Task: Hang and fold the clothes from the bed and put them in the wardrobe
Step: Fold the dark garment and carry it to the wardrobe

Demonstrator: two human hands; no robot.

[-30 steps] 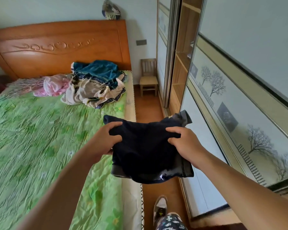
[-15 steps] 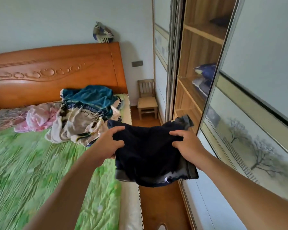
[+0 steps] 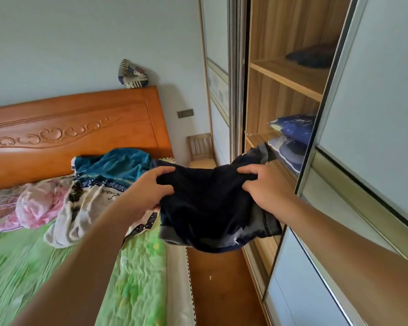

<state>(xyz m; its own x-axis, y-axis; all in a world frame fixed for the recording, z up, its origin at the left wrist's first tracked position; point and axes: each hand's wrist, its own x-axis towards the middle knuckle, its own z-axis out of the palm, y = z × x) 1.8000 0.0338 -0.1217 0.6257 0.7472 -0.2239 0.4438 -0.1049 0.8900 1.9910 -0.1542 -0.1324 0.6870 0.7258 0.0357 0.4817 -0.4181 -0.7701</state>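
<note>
Head view: folded dark garment (image 3: pixel 207 208), held flat between bed (image 3: pixel 57 267) and open wardrobe (image 3: pixel 280 85). Left hand (image 3: pixel 149 191) and right hand (image 3: pixel 266 187) each pinch an upper edge, probably to keep the fold for shelving. Unsorted clothes (image 3: pixel 92 189) on bed.

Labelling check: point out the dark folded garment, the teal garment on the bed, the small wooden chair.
dark folded garment (image 3: pixel 205 203), head view, centre of its top face
teal garment (image 3: pixel 118 165), head view, upper folds
small wooden chair (image 3: pixel 200 146), head view, slatted back
</note>
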